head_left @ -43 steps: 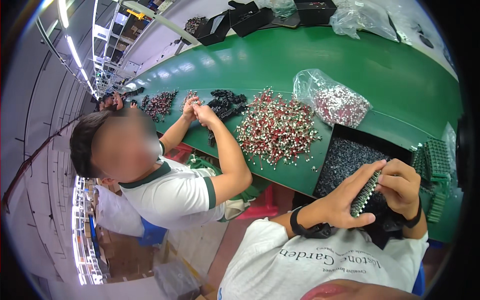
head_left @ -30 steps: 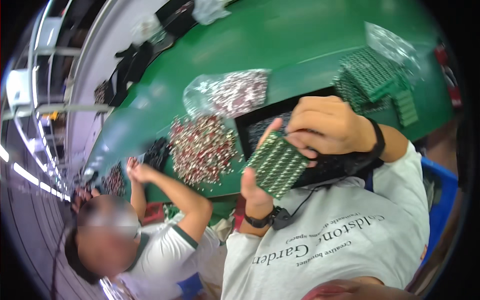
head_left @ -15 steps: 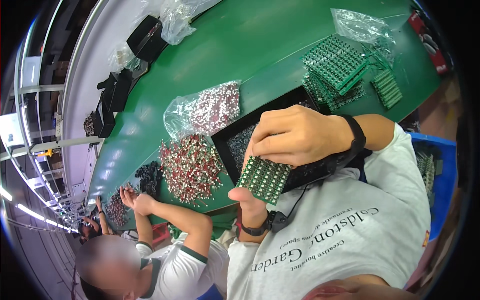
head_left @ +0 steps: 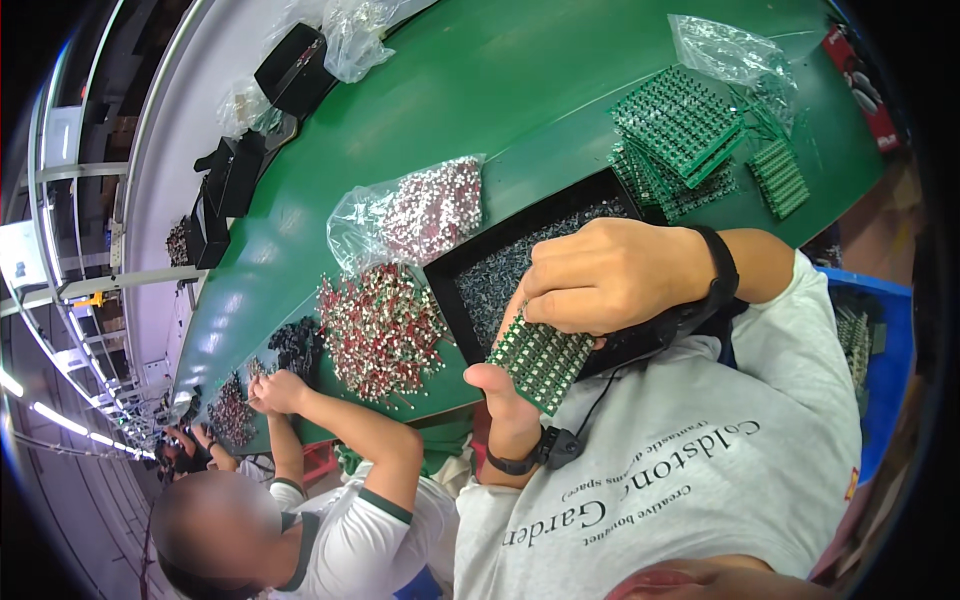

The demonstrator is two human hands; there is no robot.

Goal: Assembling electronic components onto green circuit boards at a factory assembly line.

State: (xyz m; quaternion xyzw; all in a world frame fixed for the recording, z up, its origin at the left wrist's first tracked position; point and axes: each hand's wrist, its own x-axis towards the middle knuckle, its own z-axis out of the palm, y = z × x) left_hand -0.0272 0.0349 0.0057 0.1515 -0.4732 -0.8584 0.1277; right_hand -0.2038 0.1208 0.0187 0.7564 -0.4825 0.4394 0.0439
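Note:
A green circuit board panel, covered with rows of small pale components, is tilted above the near edge of a black tray. My left hand grips it from the left, thumb along its side and the other fingers hidden beneath. My right hand is closed over the panel's far edge, thumb and fingertips pinched together there. Whatever lies in that pinch is too small or too hidden to make out. Many tiny dark parts fill the tray behind my hands.
Stacked green panels lie beyond the tray, beside a smaller panel. Left of the tray are a heap of red-and-silver parts and a clear bag of similar parts. A co-worker's hands work farther left; a blue bin stands right.
My right hand and the panel have shifted slightly right, uncovering more of the tray's contents. The panel is turned a little. The co-worker's hands have come closer together.

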